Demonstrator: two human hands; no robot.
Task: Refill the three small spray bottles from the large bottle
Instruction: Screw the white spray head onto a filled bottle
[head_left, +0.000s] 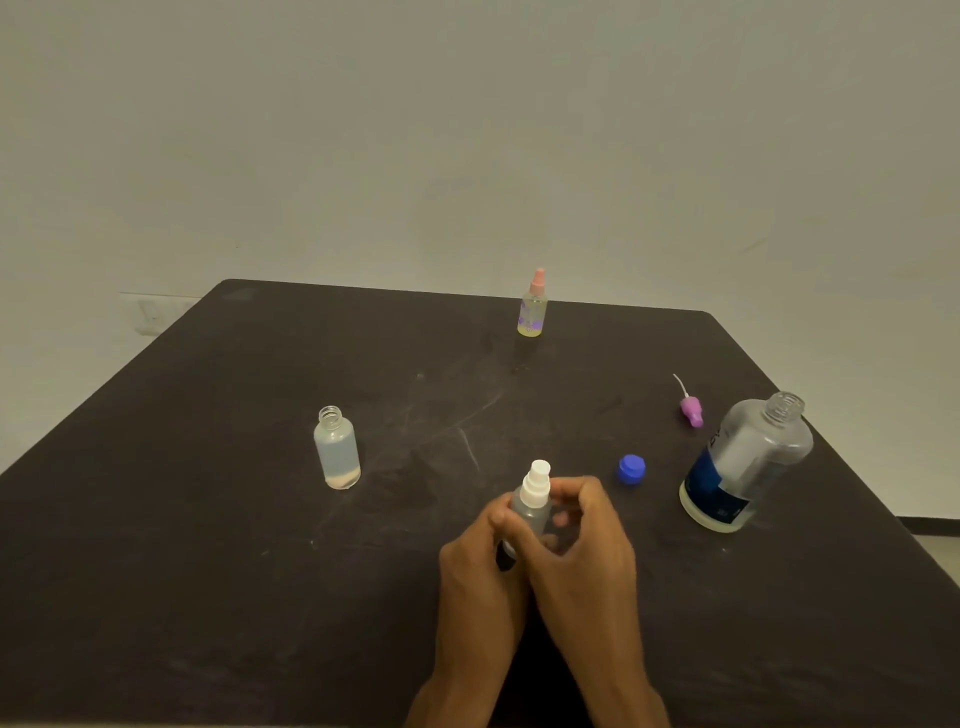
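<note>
Both hands grasp the small white-topped spray bottle (531, 506) low over the counter (208, 571), left hand (480, 558) round its body, right hand (582, 525) curled beside its top, apparently twisting it; the next move probably needs the open large bottle (748, 462) at right.

Two bare hands, left hand (480, 564) and right hand (589, 545); forearms bare, no sleeves, rings or watch visible.
</note>
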